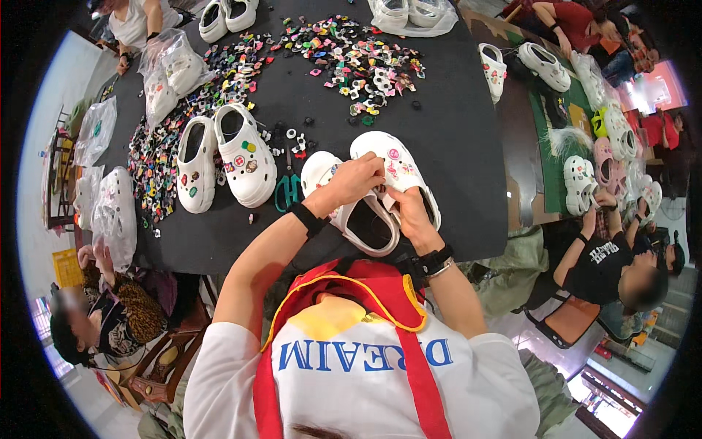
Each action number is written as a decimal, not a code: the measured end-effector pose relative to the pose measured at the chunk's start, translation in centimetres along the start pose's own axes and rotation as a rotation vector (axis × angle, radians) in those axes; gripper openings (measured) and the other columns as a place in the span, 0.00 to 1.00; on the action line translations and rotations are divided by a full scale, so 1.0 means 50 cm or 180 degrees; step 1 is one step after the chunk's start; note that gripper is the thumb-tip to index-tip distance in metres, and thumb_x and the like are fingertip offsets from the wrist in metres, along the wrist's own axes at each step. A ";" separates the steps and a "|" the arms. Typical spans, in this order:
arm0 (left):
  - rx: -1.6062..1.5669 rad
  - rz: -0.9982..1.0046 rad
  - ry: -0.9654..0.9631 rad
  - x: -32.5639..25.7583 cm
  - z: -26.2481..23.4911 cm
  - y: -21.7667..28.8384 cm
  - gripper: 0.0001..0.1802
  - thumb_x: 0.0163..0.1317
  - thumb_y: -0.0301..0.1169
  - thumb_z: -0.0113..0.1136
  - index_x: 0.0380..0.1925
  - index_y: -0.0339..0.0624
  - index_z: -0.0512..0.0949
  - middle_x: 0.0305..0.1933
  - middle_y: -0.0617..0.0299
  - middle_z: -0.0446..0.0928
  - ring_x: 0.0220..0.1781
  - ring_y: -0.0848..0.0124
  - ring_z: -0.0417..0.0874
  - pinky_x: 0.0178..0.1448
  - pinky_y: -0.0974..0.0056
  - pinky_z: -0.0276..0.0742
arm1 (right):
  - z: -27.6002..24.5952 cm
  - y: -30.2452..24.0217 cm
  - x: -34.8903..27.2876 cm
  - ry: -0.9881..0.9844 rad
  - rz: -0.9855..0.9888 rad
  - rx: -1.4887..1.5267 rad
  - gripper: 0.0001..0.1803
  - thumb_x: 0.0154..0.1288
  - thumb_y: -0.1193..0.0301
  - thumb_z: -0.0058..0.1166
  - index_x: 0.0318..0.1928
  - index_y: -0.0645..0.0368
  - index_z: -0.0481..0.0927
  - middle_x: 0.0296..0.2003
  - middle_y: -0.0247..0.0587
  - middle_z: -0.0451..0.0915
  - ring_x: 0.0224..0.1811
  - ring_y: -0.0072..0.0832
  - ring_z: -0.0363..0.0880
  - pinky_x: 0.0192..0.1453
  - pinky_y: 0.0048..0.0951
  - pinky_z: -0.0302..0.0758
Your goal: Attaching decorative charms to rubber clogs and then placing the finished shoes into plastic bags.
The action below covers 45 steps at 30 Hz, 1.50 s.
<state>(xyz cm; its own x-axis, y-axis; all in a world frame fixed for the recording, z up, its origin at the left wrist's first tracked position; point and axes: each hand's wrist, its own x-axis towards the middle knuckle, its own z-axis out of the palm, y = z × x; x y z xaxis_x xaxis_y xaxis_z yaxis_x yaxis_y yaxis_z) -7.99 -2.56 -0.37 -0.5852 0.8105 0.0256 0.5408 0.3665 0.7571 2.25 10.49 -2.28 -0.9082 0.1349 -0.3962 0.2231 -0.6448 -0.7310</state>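
Both hands work on a pair of white clogs (380,183) at the black table's (453,146) near edge: left hand (358,179) pinching down on a strap, right hand (409,212) gripping the heel opening. Pressed crooked, I judge, a charm could pop loose and roll toward the scissors (287,190).

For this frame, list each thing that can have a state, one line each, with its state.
Left hand: fingers pressed on the nearer clog pair.
Right hand: gripping the same pair's strap area.
Nearer clog pair: on the black table, a few charms fitted.
Second clog pair: standing free, charms fitted, untouched.
Loose charms: scattered in heaps.
Green scissors: lying flat, untouched.
Bagged clogs: inside clear bags.
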 end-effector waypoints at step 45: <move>-0.0964 -0.1574 0.0819 0.042 0.043 0.064 0.23 0.50 0.46 0.60 0.30 0.32 0.75 0.27 0.48 0.78 0.32 0.57 0.81 0.38 0.60 0.74 | -0.038 -0.045 0.012 0.0187 0.0036 0.0797 0.16 0.60 0.76 0.49 0.50 0.64 0.70 0.46 0.35 0.74 0.48 0.25 0.71 0.52 0.27 0.65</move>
<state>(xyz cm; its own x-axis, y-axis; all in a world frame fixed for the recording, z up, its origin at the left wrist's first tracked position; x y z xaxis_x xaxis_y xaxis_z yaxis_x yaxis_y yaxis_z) -6.18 1.28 0.70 -0.8690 0.4288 -0.2468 -0.0036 0.4934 0.8698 1.90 13.44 -1.92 -0.8824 0.1654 -0.4405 0.1319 -0.8118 -0.5689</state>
